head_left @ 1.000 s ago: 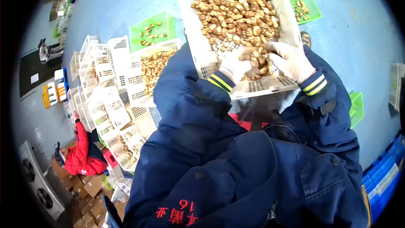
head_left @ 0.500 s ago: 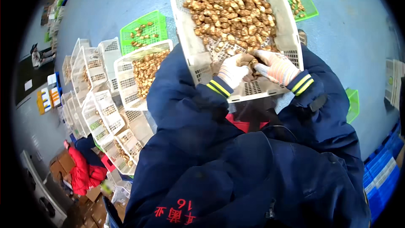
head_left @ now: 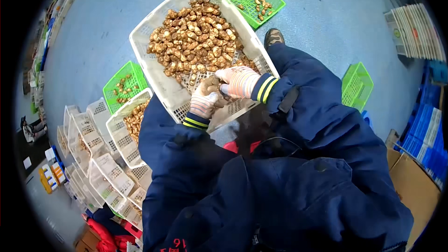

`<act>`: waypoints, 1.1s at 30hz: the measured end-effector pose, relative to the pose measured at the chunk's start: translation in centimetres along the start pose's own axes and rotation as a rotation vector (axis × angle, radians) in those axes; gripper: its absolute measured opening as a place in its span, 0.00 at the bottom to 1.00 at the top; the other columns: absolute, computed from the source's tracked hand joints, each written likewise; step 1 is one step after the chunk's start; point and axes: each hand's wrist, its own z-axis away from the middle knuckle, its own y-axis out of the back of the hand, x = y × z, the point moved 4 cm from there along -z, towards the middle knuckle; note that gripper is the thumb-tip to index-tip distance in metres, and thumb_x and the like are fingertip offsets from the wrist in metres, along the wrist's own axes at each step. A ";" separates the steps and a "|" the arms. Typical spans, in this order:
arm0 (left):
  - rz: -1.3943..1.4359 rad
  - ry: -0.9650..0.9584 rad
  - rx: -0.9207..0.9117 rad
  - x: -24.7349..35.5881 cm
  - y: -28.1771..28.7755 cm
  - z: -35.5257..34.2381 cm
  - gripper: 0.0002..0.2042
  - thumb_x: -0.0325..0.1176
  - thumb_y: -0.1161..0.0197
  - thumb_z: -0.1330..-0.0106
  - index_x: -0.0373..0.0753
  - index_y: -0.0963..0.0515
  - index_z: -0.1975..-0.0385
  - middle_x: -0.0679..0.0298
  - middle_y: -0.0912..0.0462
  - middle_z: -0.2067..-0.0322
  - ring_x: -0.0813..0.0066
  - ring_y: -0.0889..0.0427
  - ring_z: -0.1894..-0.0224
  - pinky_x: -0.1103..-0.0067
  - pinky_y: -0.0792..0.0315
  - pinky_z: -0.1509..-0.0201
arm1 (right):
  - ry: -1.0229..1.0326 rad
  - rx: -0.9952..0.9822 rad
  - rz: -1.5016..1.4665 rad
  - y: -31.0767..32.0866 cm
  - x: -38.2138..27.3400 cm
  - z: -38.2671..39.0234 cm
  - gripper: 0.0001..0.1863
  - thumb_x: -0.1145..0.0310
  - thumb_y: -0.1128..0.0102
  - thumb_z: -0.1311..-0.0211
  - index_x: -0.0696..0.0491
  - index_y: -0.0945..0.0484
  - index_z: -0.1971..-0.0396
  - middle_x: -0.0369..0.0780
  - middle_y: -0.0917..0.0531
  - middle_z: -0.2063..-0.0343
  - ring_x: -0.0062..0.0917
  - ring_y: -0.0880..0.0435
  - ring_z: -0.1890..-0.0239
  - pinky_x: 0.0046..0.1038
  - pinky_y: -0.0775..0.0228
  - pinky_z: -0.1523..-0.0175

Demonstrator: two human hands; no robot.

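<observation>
A white slatted plastic crate (head_left: 140, 49) rests across my knees, tilted in view. Heaped in it are small knobbly brown pieces (head_left: 198, 37) with cream patches, like little tubers or mushrooms; I cannot tell which. Over the near end of the crate my two gloved hands meet, fingers closed together. My left hand (head_left: 204, 99), its striped glove soiled at the fingertips, pinches a brown knobbly piece that the fingers mostly hide. From the right, my right hand (head_left: 239, 82) closes on the same spot, thumb and fingers against the left fingertips.
Beyond the crate lies a green basket (head_left: 275, 3) with a few pieces; another green basket (head_left: 108, 84) is at left. Beside my left leg stands a white crate (head_left: 116, 128) of pieces, with stacked white crates (head_left: 91, 126) further left. At right are a green basket (head_left: 358, 88) and a cardboard box (head_left: 413, 182).
My view has swung right, so the crate and hands sit further left in it and the cardboard box has appeared. Both hands stay together over the near end of the crate.
</observation>
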 end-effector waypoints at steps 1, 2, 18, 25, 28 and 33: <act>0.000 0.001 -0.049 0.2 -0.3 0.1 0.24 0.24 0.45 0.47 0.30 0.34 0.46 0.63 0.25 0.68 0.77 0.23 0.71 0.82 0.24 0.71 | 0.146 0.156 -0.085 0.1 0.0 0.9 0.17 0.61 0.47 0.45 0.54 0.24 0.59 0.48 0.17 0.64 0.42 0.19 0.58 0.38 0.28 0.54; -0.004 0.041 -0.092 0.2 0.0 0.2 0.27 0.26 0.42 0.46 0.29 0.36 0.44 0.63 0.25 0.68 0.77 0.24 0.72 0.82 0.23 0.70 | 0.096 0.109 -0.027 -0.3 0.1 0.7 0.16 0.62 0.47 0.46 0.53 0.24 0.59 0.48 0.17 0.64 0.42 0.19 0.58 0.37 0.28 0.54; -0.169 0.209 -0.039 -3.5 -2.7 2.1 0.18 0.32 0.41 0.35 0.30 0.30 0.48 0.58 0.21 0.64 0.77 0.23 0.66 0.85 0.27 0.60 | -0.992 0.974 -0.200 5.2 34.8 33.6 0.22 0.56 0.44 0.51 0.49 0.19 0.56 0.41 0.16 0.60 0.31 0.19 0.53 0.28 0.31 0.46; -0.383 0.047 0.260 -2.5 4.0 -0.6 0.16 0.30 0.42 0.35 0.31 0.27 0.50 0.60 0.19 0.63 0.76 0.21 0.65 0.82 0.26 0.60 | -1.036 1.233 -0.767 -5.4 48.2 39.1 0.23 0.66 0.45 0.42 0.53 0.27 0.45 0.38 0.18 0.68 0.19 0.24 0.76 0.21 0.31 0.72; -0.833 -0.283 0.283 -1.3 8.8 -3.2 0.16 0.30 0.43 0.36 0.34 0.26 0.50 0.61 0.19 0.62 0.75 0.21 0.65 0.81 0.26 0.62 | -0.789 1.159 -0.737 -0.8 46.9 37.8 0.21 0.65 0.49 0.37 0.54 0.27 0.44 0.41 0.17 0.63 0.23 0.17 0.66 0.26 0.26 0.62; -0.674 0.120 0.487 -1.3 9.9 -5.1 0.17 0.32 0.48 0.35 0.35 0.26 0.48 0.60 0.19 0.60 0.72 0.21 0.61 0.77 0.26 0.57 | -0.285 1.186 -0.544 11.4 22.3 29.6 0.19 0.66 0.53 0.32 0.57 0.26 0.46 0.45 0.18 0.56 0.28 0.20 0.53 0.28 0.32 0.43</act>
